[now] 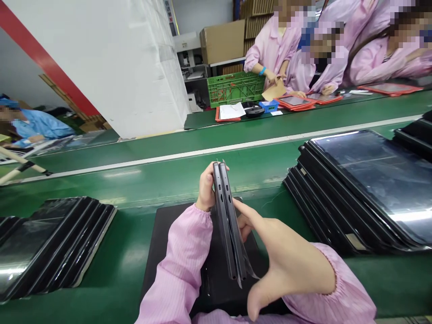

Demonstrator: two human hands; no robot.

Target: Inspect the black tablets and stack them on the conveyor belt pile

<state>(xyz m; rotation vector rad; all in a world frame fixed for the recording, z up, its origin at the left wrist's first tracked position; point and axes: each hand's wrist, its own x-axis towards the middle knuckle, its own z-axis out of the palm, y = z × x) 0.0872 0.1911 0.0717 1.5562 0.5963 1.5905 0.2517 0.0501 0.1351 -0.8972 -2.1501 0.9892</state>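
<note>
Two slim dark devices stand on edge, side by side, over the black mat on the green bench. Your left hand is closed around their far end; your right hand is spread, index finger against the right face, thumb well clear. Expect them stiff, fairly light, slick-faced and prone to scratches or cracks; grip the firm edges near the corners, not the loose film at the near end.

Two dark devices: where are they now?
At head-view centre, the two dark devices are on edge between left hand and right hand, over a black mat.
</note>
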